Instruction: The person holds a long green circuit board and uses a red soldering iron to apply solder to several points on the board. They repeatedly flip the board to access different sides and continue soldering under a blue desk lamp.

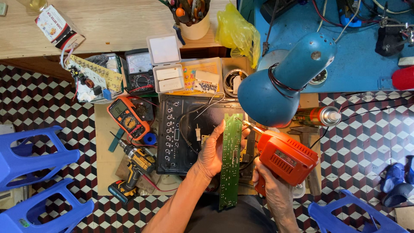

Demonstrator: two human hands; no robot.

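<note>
Work in hand: soldering on a long green circuit board [230, 159]. The left hand [212, 154] is wrapped around the board's left edge and holds it upright on its long axis, above the dark panel [172, 133] that lies on the bench [103, 146]. The right hand [271, 190] is closed around the grip of an orange soldering gun [286, 157], whose tip meets the board's upper right edge, directly beneath the blue lamp shade [280, 86].

Progress, as a judgement: the joint work appears to be under way, not finished. The tip is at the board and no joint can be made out at this size, so the count of joints done or left cannot be told. The panel lies opened with loose wires across it, so refitting is presumably outstanding.

Containers:
- White hinged box [166, 64], lid up; it holds two pale rectangular pieces, kind unclear.
- Cream cup [196, 28] on the wooden shelf, crammed with hand tools, handles up.
- Round tin [235, 82] beside the lamp; contents indistinct.
- Yellow plastic bag [237, 32], crumpled; contents hidden.

Other items noted: orange multimeter [128, 117] and a yellow cordless drill [133, 170] left of the panel, both untouched; a spray can [317, 115] lying on its side right of the lamp.
</note>
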